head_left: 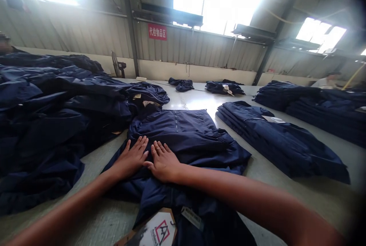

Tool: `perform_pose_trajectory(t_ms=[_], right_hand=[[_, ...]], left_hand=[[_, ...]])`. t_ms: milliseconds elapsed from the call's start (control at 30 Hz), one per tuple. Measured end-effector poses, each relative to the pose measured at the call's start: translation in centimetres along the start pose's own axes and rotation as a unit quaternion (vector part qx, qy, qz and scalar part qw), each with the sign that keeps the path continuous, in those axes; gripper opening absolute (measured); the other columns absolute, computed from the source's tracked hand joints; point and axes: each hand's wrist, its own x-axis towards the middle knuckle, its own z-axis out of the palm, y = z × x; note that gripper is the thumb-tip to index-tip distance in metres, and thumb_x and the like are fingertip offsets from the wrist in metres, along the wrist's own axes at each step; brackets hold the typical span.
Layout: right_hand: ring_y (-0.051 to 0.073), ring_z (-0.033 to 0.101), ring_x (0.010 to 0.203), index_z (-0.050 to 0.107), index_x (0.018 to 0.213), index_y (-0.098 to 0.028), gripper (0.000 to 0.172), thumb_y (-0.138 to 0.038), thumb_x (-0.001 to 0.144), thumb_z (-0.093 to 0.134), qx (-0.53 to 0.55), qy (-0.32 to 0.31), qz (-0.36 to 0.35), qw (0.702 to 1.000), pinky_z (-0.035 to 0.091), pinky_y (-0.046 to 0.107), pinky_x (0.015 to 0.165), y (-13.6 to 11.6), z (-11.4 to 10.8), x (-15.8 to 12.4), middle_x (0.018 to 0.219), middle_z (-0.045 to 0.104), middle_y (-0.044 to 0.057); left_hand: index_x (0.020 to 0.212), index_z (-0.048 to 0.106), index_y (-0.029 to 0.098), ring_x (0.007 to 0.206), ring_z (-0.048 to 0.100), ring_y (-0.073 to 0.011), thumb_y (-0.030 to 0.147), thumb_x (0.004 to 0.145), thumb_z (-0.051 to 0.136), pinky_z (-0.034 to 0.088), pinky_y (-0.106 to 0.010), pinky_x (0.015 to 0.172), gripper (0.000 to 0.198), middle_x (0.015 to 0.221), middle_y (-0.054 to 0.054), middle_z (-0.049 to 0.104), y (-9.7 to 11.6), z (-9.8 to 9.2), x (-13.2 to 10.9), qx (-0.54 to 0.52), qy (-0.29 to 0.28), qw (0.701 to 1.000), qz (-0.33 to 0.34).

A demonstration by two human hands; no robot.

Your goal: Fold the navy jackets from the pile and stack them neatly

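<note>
A navy zip jacket (197,143) lies spread on the table in front of me, its sleeves folded in across the body and a short zip showing at the far end. My left hand (133,158) rests flat on its left part with the fingers stretched out. Close beside it, my right hand (164,162) also lies flat on the cloth, fingers extended, the thumb nearly touching the left hand. At the near end hangs a white and brown cardboard tag (160,230) with a red logo, and a small pale label (192,217) is next to it.
A big loose heap of navy garments (57,112) fills the left side. Folded navy jackets are stacked (268,135) to the right, with another stack (320,105) behind. A small fan (117,65) stands at the back of the table (100,215). A person (327,81) is at far right.
</note>
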Motion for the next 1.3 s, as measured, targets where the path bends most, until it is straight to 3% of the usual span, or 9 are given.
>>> perform_pose_trajectory(t_ms=[133, 367, 500, 633, 800, 933, 1067, 1167, 1300], right_hand=[[0.028, 0.013, 0.162, 0.031, 0.164, -0.005, 0.079, -0.061, 0.108, 0.027, -0.025, 0.008, 0.035, 0.999, 0.011, 0.052, 0.131, 4.1, -0.3, -2.1, 0.172, 0.02, 0.02], [0.029, 0.017, 0.161, 0.031, 0.163, 0.0, 0.077, -0.054, 0.11, 0.022, -0.13, 0.012, 0.187, 0.974, 0.015, 0.047, 0.131, 15.5, -6.0, -8.1, 0.172, 0.02, 0.021], [0.028, 0.022, 0.161, 0.038, 0.162, -0.007, 0.069, -0.05, 0.11, 0.024, -0.191, 0.028, 0.139, 0.971, 0.013, 0.049, 0.132, 17.2, -7.0, -9.2, 0.171, 0.029, 0.017], [0.033, 0.016, 0.162, 0.045, 0.161, -0.029, 0.058, -0.051, 0.11, 0.027, -0.226, 0.035, 0.154, 0.961, -0.001, 0.07, 0.127, 18.3, -7.2, -10.2, 0.169, 0.036, 0.004], [0.032, 0.013, 0.162, 0.034, 0.165, -0.034, 0.057, -0.047, 0.111, 0.022, -0.163, -0.028, 0.207, 0.964, 0.012, 0.071, 0.126, 20.5, -8.0, -11.2, 0.173, 0.026, -0.001], [0.038, 0.016, 0.161, 0.038, 0.163, -0.033, 0.054, -0.039, 0.109, 0.036, -0.145, -0.04, 0.19, 0.97, 0.016, 0.078, 0.121, 19.3, -9.8, -11.7, 0.173, 0.03, 0.005], [0.033, 0.043, 0.15, 0.044, 0.159, -0.029, 0.059, -0.026, 0.101, 0.056, -0.132, 0.053, 0.056, 0.988, 0.035, 0.06, 0.123, 14.6, -12.8, -16.0, 0.165, 0.043, 0.012], [0.027, 0.057, 0.137, 0.047, 0.156, -0.035, 0.058, -0.02, 0.101, 0.056, -0.133, 0.042, -0.034, 0.99, 0.05, 0.049, 0.114, 9.6, -14.2, -22.1, 0.155, 0.053, 0.009], [0.028, 0.06, 0.132, 0.047, 0.155, -0.044, 0.071, -0.005, 0.097, 0.055, -0.2, -0.008, -0.111, 0.973, 0.057, 0.052, 0.104, 4.2, -12.9, -28.9, 0.156, 0.051, 0.008]], left_hand=[[0.161, 0.042, 0.01, 0.161, 0.02, -0.0345, 0.036, 0.105, 0.027, 0.012, -0.068, 0.126, 0.064, 0.17, -0.018, 0.029, 1.1, -1.2, 0.0, -0.017, -0.008, 0.999, -0.035], [0.164, 0.034, 0.009, 0.162, 0.017, -0.0302, 0.037, 0.105, 0.023, 0.01, -0.064, 0.128, 0.067, 0.172, -0.015, 0.026, 1.3, -0.9, 0.2, -0.017, -0.011, 0.998, -0.051], [0.165, 0.032, 0.008, 0.162, 0.016, -0.0304, 0.038, 0.105, 0.022, 0.009, -0.065, 0.128, 0.068, 0.172, -0.015, 0.025, 1.5, -1.3, 0.2, -0.015, -0.024, 0.998, -0.063], [0.165, 0.031, 0.005, 0.162, 0.017, -0.0308, 0.037, 0.104, 0.022, 0.009, -0.066, 0.127, 0.069, 0.172, -0.016, 0.024, 1.9, -1.9, 0.2, -0.018, -0.035, 0.997, -0.068], [0.163, 0.035, 0.005, 0.162, 0.019, -0.032, 0.033, 0.104, 0.026, 0.011, -0.066, 0.127, 0.066, 0.171, -0.017, 0.028, 2.4, -2.3, 0.3, -0.022, -0.031, 0.997, -0.059], [0.16, 0.04, 0.011, 0.157, 0.031, -0.035, 0.035, 0.106, 0.031, 0.017, -0.07, 0.125, 0.06, 0.168, -0.019, 0.037, 2.9, -4.2, 0.1, -0.081, 0.015, 0.995, -0.056], [0.134, 0.065, 0.021, 0.138, 0.052, -0.0255, 0.031, 0.109, 0.04, 0.027, -0.058, 0.125, 0.037, 0.147, -0.012, 0.056, 3.5, -8.4, -2.6, -0.134, 0.092, 0.979, 0.127], [0.119, 0.072, 0.025, 0.119, 0.056, -0.0197, 0.027, 0.109, 0.05, 0.041, -0.041, 0.113, 0.025, 0.127, -0.006, 0.062, 4.9, -11.4, -6.6, -0.12, 0.05, 0.955, 0.266], [0.131, 0.068, 0.034, 0.107, 0.056, -0.0181, 0.022, 0.106, 0.058, 0.045, -0.033, 0.1, 0.03, 0.124, -0.004, 0.062, 7.6, -12.9, -11.2, -0.12, -0.029, 0.937, 0.326]])
